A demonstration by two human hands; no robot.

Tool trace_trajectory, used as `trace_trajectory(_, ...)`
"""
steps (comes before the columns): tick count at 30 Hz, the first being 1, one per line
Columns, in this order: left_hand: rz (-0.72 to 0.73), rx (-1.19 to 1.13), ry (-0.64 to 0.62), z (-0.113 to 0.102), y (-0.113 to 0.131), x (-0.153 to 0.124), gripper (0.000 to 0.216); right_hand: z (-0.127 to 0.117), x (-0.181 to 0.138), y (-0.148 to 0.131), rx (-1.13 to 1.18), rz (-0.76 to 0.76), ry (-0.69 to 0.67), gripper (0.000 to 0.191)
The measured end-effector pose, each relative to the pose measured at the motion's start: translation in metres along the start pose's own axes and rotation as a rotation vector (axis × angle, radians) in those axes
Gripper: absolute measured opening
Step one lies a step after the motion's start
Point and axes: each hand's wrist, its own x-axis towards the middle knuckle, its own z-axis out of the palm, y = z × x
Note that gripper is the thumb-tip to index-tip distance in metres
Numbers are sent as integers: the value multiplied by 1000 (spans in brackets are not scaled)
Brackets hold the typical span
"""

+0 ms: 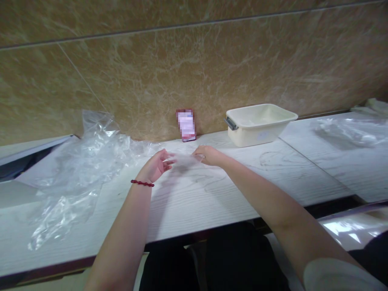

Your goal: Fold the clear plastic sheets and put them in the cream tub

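My left hand [156, 165], with a red bead bracelet on the wrist, and my right hand [209, 155] meet over the white wood-grain table [194, 202]. Between them stretches a thin clear plastic bag [183, 159], smeared by motion. Each hand's fingers are curled and pinch one side of it. A big heap of crumpled clear plastic bags [81, 169] lies just left of my left hand.
A cream plastic tub [259, 123] with a grey handle stands at the back right, by the marble wall. A small blurred phone-like object [186, 125] leans against the wall. More clear plastic [345, 131] lies on the far right table.
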Motion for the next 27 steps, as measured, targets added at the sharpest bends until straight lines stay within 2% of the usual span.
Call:
trace_trajectory(3,86,-36,-143,-2,1,-3,21,-1,2,4,105,220,15,22)
trace_trajectory(5,164,68,-197,-4,-2,-2,35,-1,2,5,210,370,-12,22)
trace_trajectory(7,230,232,-184,-5,-8,1,48,-2,1,4,319,507,-53,23)
trace_trajectory(9,253,404,-108,-5,-15,6,50,-3,-1,2,426,596,-90,24)
trace_trajectory(11,231,528,-14,-4,-21,11,40,-4,-2,1,542,630,-94,21)
trace_trajectory(14,224,575,72,-3,-26,17,30,-6,-1,1,730,656,-50,12)
trace_trajectory(16,271,586,115,-4,-29,21,29,-6,0,3,802,691,-14,9)
trace_trajectory(18,331,610,157,-3,-31,24,29,-6,1,4,852,745,1,14)
trace_trajectory(20,356,607,182,-2,-34,28,31,-5,2,6,920,792,3,18)
trace_trajectory(23,294,542,191,3,-39,35,34,-3,1,8,977,845,-8,14)
trace_trajectory(27,259,562,208,6,-43,39,30,-1,0,11,1000,807,-10,14)
